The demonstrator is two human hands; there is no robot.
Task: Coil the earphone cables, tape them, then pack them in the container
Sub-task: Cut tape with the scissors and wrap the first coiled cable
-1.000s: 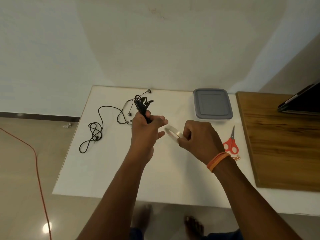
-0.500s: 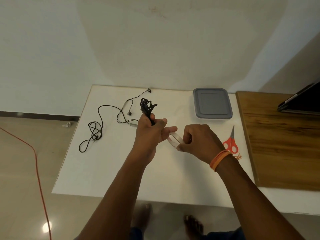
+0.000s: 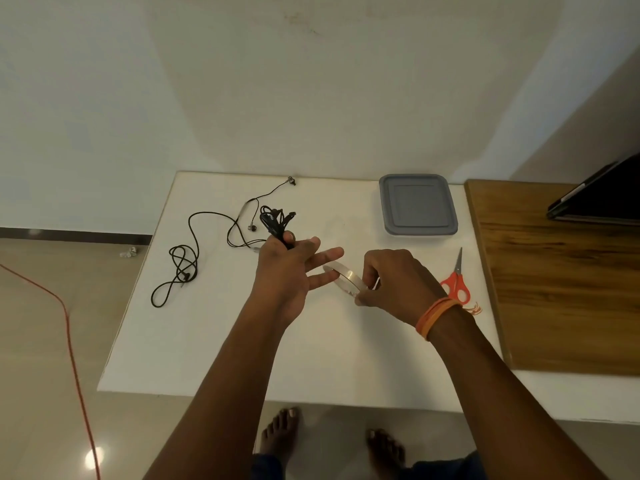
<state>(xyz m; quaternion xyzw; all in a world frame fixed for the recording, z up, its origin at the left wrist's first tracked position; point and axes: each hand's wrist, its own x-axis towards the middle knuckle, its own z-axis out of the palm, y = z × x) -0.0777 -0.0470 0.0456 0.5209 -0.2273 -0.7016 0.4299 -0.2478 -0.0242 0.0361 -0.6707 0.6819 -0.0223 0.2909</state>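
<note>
One coiled black earphone cable (image 3: 277,221) is bunched in the left hand (image 3: 289,268), pinched near the thumb while the other fingers (image 3: 325,256) spread toward the tape roll (image 3: 344,280), which the right hand (image 3: 394,280) grips. No tape is on yet. A second earphone cable (image 3: 194,244) lies uncoiled on the worktop (image 3: 214,341); the grey-lidded container (image 3: 418,204) stays shut. Compared with half a second ago, the left fingers have opened out.

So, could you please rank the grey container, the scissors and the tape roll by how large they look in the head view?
1. Grey container, clearly largest.
2. Scissors.
3. Tape roll, held nearer the camera and partly hidden by the right hand, so its rank against the scissors is unsure.
</note>
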